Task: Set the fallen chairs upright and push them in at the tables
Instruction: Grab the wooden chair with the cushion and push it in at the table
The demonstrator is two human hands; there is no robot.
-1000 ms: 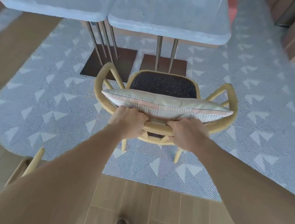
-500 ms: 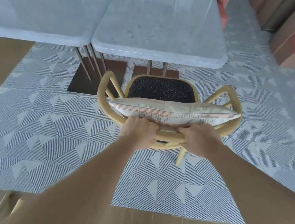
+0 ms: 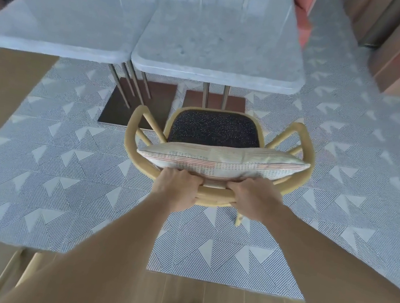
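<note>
Two pale grey stone-topped tables (image 3: pixel 216 52) stand side by side on a striped triangle-patterned rug (image 3: pixel 69 180). The curved light-wood armchair (image 3: pixel 136 128) stands upright just short of the right table — patterned cushion (image 3: pixel 222 163) against its back. Left hand (image 3: pixel 176 191) and right hand (image 3: pixel 254 199) curl tight round the top rail.

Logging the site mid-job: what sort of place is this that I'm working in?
Most likely a cafe or restaurant dining area: a grey stone-look table butted against a matching table, a wooden armchair with a loose cushion, and patterned carpet inset in wood flooring.
</note>
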